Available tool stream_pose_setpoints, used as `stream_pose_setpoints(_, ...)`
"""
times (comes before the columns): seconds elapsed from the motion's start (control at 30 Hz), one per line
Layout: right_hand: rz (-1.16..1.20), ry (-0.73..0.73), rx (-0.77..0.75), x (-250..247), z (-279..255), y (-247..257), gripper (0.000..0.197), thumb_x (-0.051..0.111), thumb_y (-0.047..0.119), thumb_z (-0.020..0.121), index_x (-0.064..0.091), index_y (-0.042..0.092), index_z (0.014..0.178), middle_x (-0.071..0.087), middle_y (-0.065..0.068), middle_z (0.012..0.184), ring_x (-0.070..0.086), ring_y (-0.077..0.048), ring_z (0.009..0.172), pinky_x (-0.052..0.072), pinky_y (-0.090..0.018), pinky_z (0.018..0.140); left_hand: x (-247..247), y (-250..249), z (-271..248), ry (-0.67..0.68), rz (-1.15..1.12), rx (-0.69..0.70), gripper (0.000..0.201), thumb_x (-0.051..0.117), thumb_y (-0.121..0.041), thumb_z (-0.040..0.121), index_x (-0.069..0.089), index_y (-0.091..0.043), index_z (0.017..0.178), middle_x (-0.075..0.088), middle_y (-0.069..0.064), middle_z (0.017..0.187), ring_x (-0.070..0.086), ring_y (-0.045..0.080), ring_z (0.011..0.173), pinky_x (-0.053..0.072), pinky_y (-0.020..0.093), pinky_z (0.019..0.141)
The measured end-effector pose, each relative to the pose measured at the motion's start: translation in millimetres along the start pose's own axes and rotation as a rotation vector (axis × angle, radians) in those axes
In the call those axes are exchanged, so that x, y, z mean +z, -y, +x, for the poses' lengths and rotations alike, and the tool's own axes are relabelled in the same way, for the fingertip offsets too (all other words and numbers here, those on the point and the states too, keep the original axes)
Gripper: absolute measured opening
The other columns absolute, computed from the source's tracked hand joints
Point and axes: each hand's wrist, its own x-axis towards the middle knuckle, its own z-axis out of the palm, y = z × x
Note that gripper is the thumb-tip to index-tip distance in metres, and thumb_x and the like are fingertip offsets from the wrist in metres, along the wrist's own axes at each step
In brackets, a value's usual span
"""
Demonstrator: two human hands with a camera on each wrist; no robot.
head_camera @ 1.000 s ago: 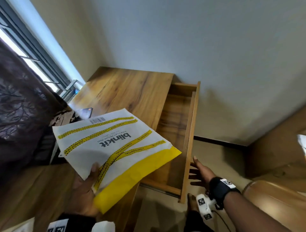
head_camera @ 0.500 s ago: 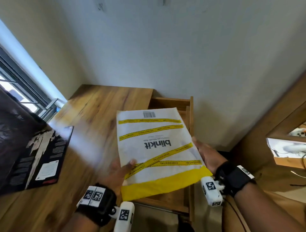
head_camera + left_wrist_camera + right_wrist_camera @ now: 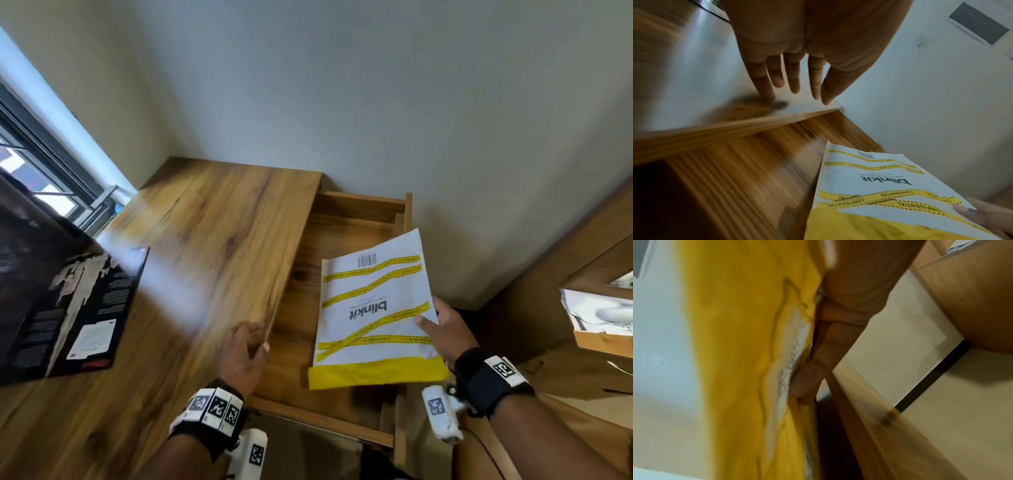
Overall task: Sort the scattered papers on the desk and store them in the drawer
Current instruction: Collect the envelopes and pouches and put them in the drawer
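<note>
A white and yellow envelope (image 3: 373, 315) printed "blinkit" with yellow tape stripes hangs over the open wooden drawer (image 3: 359, 212) at the desk's right side. My right hand (image 3: 442, 329) pinches its right edge, thumb on top and fingers underneath. The left wrist view shows the same envelope (image 3: 879, 186) low on the right; in the right wrist view its yellow underside (image 3: 740, 337) fills the left half. My left hand (image 3: 245, 349) is off the envelope, fingers straight (image 3: 795, 78), over the desk's right edge beside the drawer.
A black booklet or magazine (image 3: 85, 308) lies on the wooden desk (image 3: 205, 222) at the left, near a window and dark curtain. The wall is right behind the drawer. Wooden furniture (image 3: 565, 274) with white items stands on the right.
The envelope has moved right and now hangs over the drawer, held by my right hand alone. My left hand has let go of it and moved to the desk edge.
</note>
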Motion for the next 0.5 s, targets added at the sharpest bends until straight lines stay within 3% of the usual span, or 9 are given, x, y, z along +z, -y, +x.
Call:
stream_pose_setpoints(0.17,-0.08,0.06,0.061,55.2,21.1,12.0,0.044,0.055,0.011,0.1,0.049,0.024,0.142,0.061,0.004,0.132,0.058,-0.021,0.121,0.047,-0.039,0.102,-2.6,37.3,9.0,0.092,0.253,-0.027,0.056,0.063,-0.037,0.084,0.05,-0.024,0.137,0.038,0.004,0.152,0.033,0.026,0.141,0.03,0.046,0.114)
stream_pose_setpoints(0.23,-0.102,0.097,0.083,79.7,26.7,14.5,0.045,0.054,0.012,0.1,0.047,0.02,0.144,0.059,0.001,0.136,0.057,-0.023,0.123,0.046,-0.039,0.103,-4.0,48.1,8.4,0.127,0.326,-0.026,0.064,0.056,-0.046,0.083,0.043,-0.029,0.143,0.03,-0.002,0.158,0.025,0.025,0.146,0.027,0.048,0.116)
stream_pose_setpoints(0.37,-0.138,0.193,0.153,113.6,35.2,14.4,0.046,0.056,0.013,0.098,0.047,0.02,0.143,0.063,-0.002,0.134,0.061,-0.024,0.117,0.049,-0.044,0.103,-9.0,51.4,0.9,0.154,0.271,0.02,0.072,0.043,-0.051,0.081,0.033,-0.03,0.149,0.016,-0.017,0.156,0.015,0.019,0.149,0.022,0.044,0.119)
stream_pose_setpoints(0.43,-0.102,0.212,0.207,121.2,37.8,14.8,0.053,0.058,0.013,0.097,0.042,0.018,0.147,0.067,-0.002,0.122,0.066,-0.026,0.108,0.054,-0.046,0.098,-11.6,50.9,-2.9,0.164,0.224,0.027,0.072,0.043,-0.047,0.081,0.032,-0.029,0.15,0.016,-0.015,0.157,0.012,0.019,0.149,0.021,0.044,0.119)
stream_pose_setpoints(0.5,-0.082,0.188,0.245,118.4,35.3,16.6,0.06,0.057,0.013,0.096,0.035,0.016,0.152,0.068,-0.001,0.11,0.069,-0.028,0.102,0.057,-0.042,0.091,-12.8,54.0,-3.4,0.174,0.187,0.028,0.07,0.046,-0.043,0.083,0.03,-0.03,0.151,0.016,-0.014,0.158,0.009,0.018,0.15,0.02,0.045,0.119)
